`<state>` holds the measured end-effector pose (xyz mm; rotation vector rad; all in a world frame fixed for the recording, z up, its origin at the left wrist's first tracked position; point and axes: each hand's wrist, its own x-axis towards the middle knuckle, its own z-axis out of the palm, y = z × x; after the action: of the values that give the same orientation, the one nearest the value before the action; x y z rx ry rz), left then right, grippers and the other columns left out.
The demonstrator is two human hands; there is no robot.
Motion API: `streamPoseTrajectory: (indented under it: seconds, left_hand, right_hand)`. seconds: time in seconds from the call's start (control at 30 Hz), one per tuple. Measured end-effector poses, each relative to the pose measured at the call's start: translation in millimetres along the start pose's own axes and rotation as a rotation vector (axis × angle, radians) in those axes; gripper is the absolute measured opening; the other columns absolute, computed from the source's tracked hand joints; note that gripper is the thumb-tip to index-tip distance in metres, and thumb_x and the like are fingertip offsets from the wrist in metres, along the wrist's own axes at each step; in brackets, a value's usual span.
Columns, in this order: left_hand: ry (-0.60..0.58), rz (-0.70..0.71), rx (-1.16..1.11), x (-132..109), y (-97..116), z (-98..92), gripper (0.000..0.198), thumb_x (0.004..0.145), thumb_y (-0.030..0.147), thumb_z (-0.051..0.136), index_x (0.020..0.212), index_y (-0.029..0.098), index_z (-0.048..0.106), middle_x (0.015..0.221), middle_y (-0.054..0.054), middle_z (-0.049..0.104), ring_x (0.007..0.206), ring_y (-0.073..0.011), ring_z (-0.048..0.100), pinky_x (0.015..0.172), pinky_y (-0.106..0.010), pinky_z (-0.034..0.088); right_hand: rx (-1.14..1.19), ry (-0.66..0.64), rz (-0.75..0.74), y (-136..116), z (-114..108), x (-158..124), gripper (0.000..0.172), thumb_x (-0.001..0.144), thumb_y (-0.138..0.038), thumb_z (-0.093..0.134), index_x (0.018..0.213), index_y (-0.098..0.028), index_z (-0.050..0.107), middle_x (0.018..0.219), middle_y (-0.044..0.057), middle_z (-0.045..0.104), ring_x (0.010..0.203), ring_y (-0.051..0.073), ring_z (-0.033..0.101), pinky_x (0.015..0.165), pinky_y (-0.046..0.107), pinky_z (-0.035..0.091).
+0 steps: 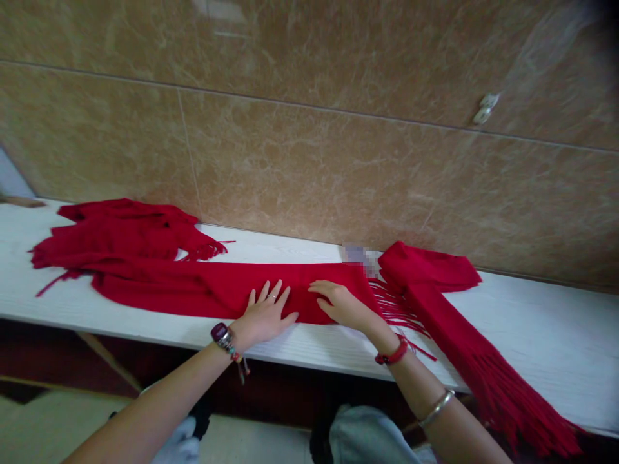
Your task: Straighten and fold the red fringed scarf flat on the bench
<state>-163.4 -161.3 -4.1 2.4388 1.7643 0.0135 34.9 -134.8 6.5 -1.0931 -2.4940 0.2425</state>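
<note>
A long red fringed scarf (193, 283) lies stretched along a white tabletop (532, 328). My left hand (265, 316) rests flat on the scarf's middle, fingers spread, a ring on one finger and a beaded bracelet at the wrist. My right hand (341, 303) lies flat on the same strip just to the right, fingers stretched leftward, with a red bracelet and a metal bangle on the arm. A second red fringed scarf (445, 303) lies at the right, its fringe hanging over the table's front edge. Folded red cloth (120, 232) is piled at the far left.
A brown marble-tiled wall (338, 161) rises right behind the table, with a small white fitting (486, 108) at the upper right. Below the table's front edge are a wooden table leg (109, 361), the floor and my grey-clad knees (367, 438).
</note>
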Motion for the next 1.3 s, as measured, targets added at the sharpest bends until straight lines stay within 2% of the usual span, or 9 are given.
streamPoseTrajectory:
  seconds: [0.13, 0.23, 0.37, 0.47, 0.63, 0.8, 1.0, 1.17, 1.3]
  left_hand:
    - [-0.013, -0.059, -0.003, -2.4, -0.7, -1.2, 0.071, 0.084, 0.06, 0.025, 0.141, 0.017, 0.021, 0.147, -0.012, 0.01, 0.133, -0.0355, 0.005, 0.102, -0.057, 0.011]
    - [-0.016, -0.101, 0.004, -5.8, -1.1, -3.6, 0.07, 0.085, 0.06, 0.025, 0.141, 0.018, 0.019, 0.148, -0.011, 0.009, 0.133, -0.0367, 0.004, 0.102, -0.059, 0.011]
    - [-0.011, -0.122, 0.016, -9.7, -0.4, -5.9, 0.07, 0.084, 0.06, 0.026, 0.141, 0.019, 0.02, 0.148, -0.012, 0.008, 0.132, -0.0385, 0.004, 0.1, -0.061, 0.011]
    - [-0.003, -0.133, 0.018, -10.7, 0.8, -6.3, 0.07, 0.085, 0.059, 0.026, 0.141, 0.019, 0.02, 0.148, -0.012, 0.009, 0.132, -0.0385, 0.005, 0.1, -0.061, 0.011]
    - [0.074, -0.109, 0.028, -9.5, 0.5, -4.6, 0.062, 0.087, 0.054, 0.027, 0.139, 0.019, 0.027, 0.146, -0.013, 0.016, 0.132, -0.0373, 0.009, 0.101, -0.059, 0.012]
    - [0.204, -0.061, 0.067, -7.2, -5.8, -3.9, 0.052, 0.091, 0.046, 0.024, 0.137, 0.022, 0.032, 0.146, -0.01, 0.02, 0.133, -0.0338, 0.011, 0.102, -0.057, 0.013]
    - [0.056, -0.122, 0.02, -4.1, -17.1, -0.5, 0.055, 0.088, 0.051, 0.025, 0.138, 0.028, 0.026, 0.147, -0.006, 0.016, 0.133, -0.0369, 0.01, 0.099, -0.062, 0.014]
    - [0.046, -0.22, -0.009, -5.6, -15.6, -2.1, 0.07, 0.084, 0.059, 0.024, 0.141, 0.017, 0.021, 0.147, -0.011, 0.012, 0.132, -0.0385, 0.006, 0.099, -0.063, 0.012]
    - [0.052, -0.283, -0.009, -7.0, -14.2, -3.6, 0.081, 0.08, 0.064, 0.025, 0.14, 0.009, 0.021, 0.146, -0.016, 0.011, 0.132, -0.0395, 0.007, 0.099, -0.063, 0.014]
  right_hand:
    - [-0.205, -0.153, 0.05, -1.0, 4.2, 6.9, 0.045, 0.083, -0.025, 0.047, 0.126, -0.012, 0.047, 0.131, 0.015, 0.046, 0.124, 0.028, 0.037, 0.101, 0.047, 0.031]
    - [-0.308, -0.22, 0.063, 1.4, 10.9, 2.6, 0.049, 0.088, -0.035, 0.041, 0.131, -0.013, 0.042, 0.137, 0.014, 0.038, 0.128, 0.029, 0.03, 0.103, 0.05, 0.025]
    - [-0.308, -0.219, 0.046, 4.9, 13.8, -2.5, 0.05, 0.09, -0.039, 0.036, 0.133, -0.014, 0.039, 0.14, 0.013, 0.035, 0.13, 0.028, 0.026, 0.105, 0.049, 0.022]
    - [-0.233, -0.197, 0.063, 9.2, 7.9, 0.3, 0.051, 0.089, -0.039, 0.036, 0.132, -0.012, 0.04, 0.137, 0.014, 0.039, 0.129, 0.027, 0.029, 0.105, 0.047, 0.025]
    - [-0.155, -0.083, 0.09, 15.1, -4.1, 7.9, 0.048, 0.09, -0.036, 0.034, 0.131, -0.013, 0.041, 0.134, 0.013, 0.043, 0.128, 0.023, 0.031, 0.104, 0.042, 0.028]
    - [-0.293, -0.215, 0.114, 12.2, 6.1, 4.7, 0.053, 0.089, -0.04, 0.039, 0.133, -0.012, 0.038, 0.14, 0.015, 0.034, 0.131, 0.029, 0.024, 0.104, 0.049, 0.023]
    - [-0.337, -0.275, 0.122, 11.7, 9.9, 1.3, 0.053, 0.09, -0.041, 0.035, 0.135, -0.014, 0.035, 0.141, 0.012, 0.032, 0.132, 0.029, 0.021, 0.105, 0.05, 0.021]
    - [-0.228, -0.214, 0.108, 4.1, 3.6, 18.2, 0.052, 0.09, -0.04, 0.033, 0.137, -0.016, 0.031, 0.143, 0.01, 0.029, 0.133, 0.026, 0.019, 0.105, 0.049, 0.021]
    - [-0.148, -0.227, 0.012, -12.3, 18.8, 45.9, 0.051, 0.091, -0.038, 0.029, 0.139, -0.019, 0.026, 0.145, 0.008, 0.025, 0.134, 0.023, 0.015, 0.106, 0.048, 0.018]
